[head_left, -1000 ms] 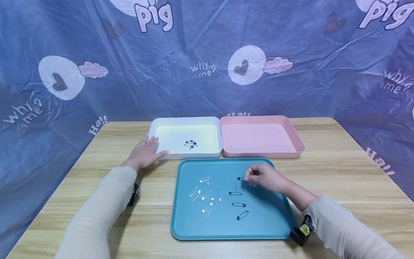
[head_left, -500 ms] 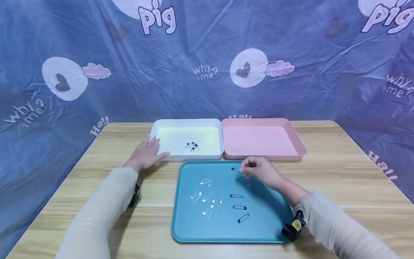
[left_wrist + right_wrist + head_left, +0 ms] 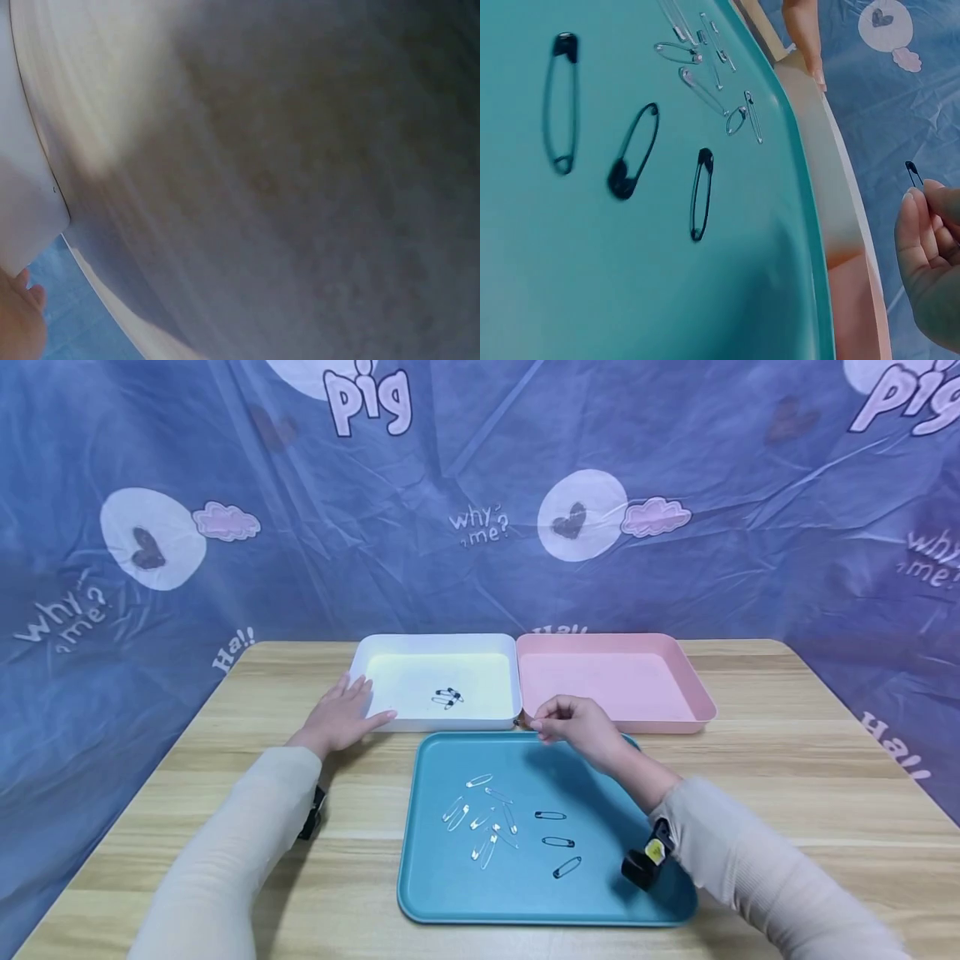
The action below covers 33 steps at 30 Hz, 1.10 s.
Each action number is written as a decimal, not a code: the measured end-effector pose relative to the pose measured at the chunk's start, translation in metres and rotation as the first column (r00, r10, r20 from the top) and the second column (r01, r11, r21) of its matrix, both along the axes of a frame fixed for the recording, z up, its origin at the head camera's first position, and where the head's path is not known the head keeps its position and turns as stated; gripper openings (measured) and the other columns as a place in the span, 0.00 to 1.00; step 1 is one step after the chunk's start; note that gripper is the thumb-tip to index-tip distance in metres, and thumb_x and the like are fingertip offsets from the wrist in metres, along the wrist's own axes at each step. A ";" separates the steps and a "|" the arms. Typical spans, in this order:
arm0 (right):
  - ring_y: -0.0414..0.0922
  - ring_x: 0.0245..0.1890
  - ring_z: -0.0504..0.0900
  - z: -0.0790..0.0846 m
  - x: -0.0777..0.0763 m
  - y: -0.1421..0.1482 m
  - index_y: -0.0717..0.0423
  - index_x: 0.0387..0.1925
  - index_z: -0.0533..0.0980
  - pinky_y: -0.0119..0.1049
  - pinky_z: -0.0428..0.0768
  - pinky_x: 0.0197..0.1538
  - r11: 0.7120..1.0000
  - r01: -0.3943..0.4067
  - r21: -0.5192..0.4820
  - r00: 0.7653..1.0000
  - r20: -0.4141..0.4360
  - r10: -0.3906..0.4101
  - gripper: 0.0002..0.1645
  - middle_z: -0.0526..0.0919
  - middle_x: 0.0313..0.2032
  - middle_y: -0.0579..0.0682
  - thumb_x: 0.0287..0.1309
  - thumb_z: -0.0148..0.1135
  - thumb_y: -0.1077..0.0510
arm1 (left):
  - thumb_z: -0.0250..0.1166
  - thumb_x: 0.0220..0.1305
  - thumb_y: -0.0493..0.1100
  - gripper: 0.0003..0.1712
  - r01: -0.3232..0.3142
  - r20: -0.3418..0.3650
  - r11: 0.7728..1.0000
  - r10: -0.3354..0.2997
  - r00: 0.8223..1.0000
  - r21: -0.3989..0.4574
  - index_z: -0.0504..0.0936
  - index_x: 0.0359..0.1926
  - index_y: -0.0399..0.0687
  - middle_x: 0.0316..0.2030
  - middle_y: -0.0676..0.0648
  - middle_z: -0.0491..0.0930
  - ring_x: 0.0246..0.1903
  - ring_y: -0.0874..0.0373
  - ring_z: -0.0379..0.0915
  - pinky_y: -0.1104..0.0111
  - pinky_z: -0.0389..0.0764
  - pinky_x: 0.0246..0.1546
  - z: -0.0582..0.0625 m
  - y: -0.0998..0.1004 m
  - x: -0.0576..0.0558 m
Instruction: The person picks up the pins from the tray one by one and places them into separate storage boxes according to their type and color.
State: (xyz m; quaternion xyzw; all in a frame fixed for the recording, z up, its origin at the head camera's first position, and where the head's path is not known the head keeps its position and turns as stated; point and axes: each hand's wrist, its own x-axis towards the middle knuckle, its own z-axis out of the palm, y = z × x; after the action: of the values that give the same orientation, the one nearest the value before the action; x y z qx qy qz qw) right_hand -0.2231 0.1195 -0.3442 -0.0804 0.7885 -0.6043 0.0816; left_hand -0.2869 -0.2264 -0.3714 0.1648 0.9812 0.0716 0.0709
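Observation:
Between thumb and fingertips my right hand (image 3: 579, 728) pinches a black safety pin (image 3: 913, 172), held above the far edge of the teal tray (image 3: 600, 908), near where the two boxes meet. My left hand (image 3: 337, 717) rests on the near left corner of the white box (image 3: 442, 724), fingers spread. Inside that box lies a small cluster of black safety pins (image 3: 447, 697). On the tray, three black safety pins (image 3: 557, 842) lie in a column right of centre, and several silver safety pins (image 3: 480, 818) are scattered to their left.
A pink box (image 3: 611, 681) stands against the white box's right side, behind the tray. All stand on a wooden table (image 3: 787, 752). A blue printed cloth (image 3: 337, 552) hangs behind the table's far edge.
My right hand has lifted the black safety pin from the tray and moved it away from me and left, toward the boxes. My left hand stays at the white box.

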 end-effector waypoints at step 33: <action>0.39 0.22 0.77 -0.010 -0.069 -0.065 0.71 0.32 0.72 0.32 0.78 0.33 0.984 0.154 -0.086 0.986 0.083 -0.147 0.06 0.76 0.26 0.55 0.51 0.55 0.70 | 0.31 0.54 0.73 0.52 0.003 -0.038 1.000 -0.004 0.999 -0.027 0.44 0.64 0.34 0.64 0.37 0.41 0.62 0.42 0.28 0.54 0.36 0.60 -0.001 -0.001 -0.002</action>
State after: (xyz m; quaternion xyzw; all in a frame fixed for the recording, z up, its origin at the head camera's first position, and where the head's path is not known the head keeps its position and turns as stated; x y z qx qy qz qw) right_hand -0.2924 0.0549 -0.3542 -0.0013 0.7599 -0.6471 0.0620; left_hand -0.2887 -0.2275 -0.3721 0.1668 0.9829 0.0551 0.0545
